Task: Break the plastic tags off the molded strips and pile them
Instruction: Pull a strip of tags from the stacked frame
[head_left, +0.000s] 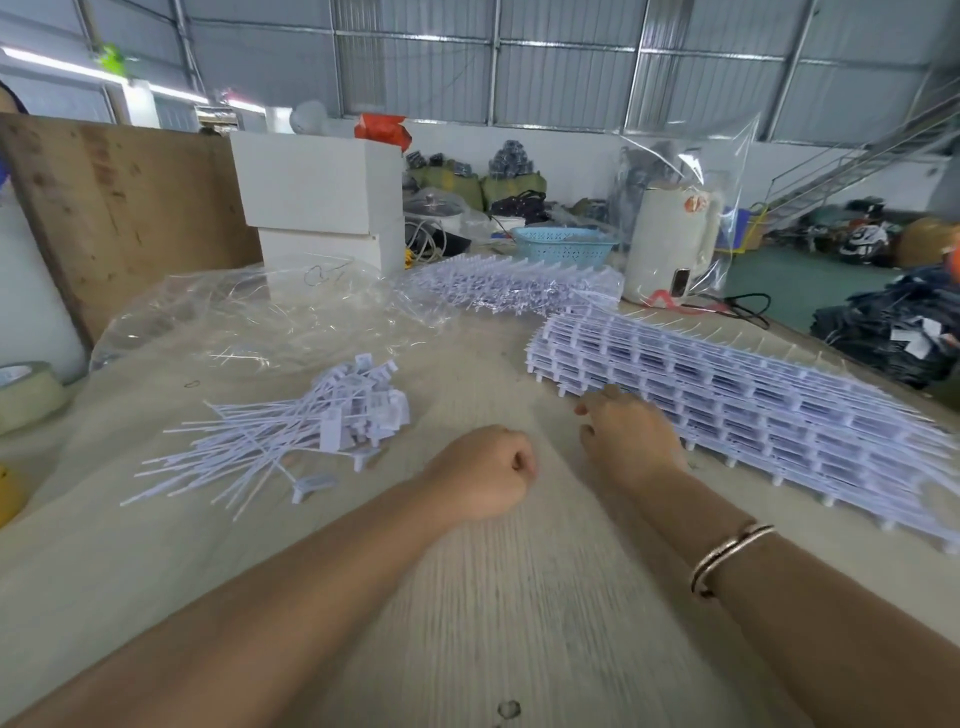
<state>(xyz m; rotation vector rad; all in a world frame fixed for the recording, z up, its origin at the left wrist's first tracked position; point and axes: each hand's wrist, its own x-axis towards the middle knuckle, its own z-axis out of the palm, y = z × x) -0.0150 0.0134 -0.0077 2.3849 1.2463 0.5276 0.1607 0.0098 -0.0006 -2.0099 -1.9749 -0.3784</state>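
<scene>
At the far left edge a roll of beige packing tape (23, 395) sits on the pale wood-grain desk (509, 623); behind it leans a brown plywood board (119, 208), and to its right a crumpled sheet of clear plastic film (249, 317) lies on the desk; two stacked white rectangular blocks (322, 202) stand beyond the film. Nearer, left of centre, the loose pile of white plastic tags (311, 431) lies with its thin stems fanned towards the left and its flat heads bunched at the right. The left hand (480, 473) rests just right of that pile, its fingers curled into a fist with nothing visible inside (it touches no tag). The right hand (626, 436) lies beside it, palm down, fingers relaxed and fairly straight, the tips touching the near left end of the stack of white molded plastic strips (753, 410), which runs off towards the near right; a metal bangle (727, 558) circles that forearm. Farther back, a second heap of white molded strips (509, 283) lies partly in clear film; behind it stands a light blue perforated plastic basket (563, 244), and to the right a cream electric kettle (672, 244) wrapped in a clear bag.
</scene>
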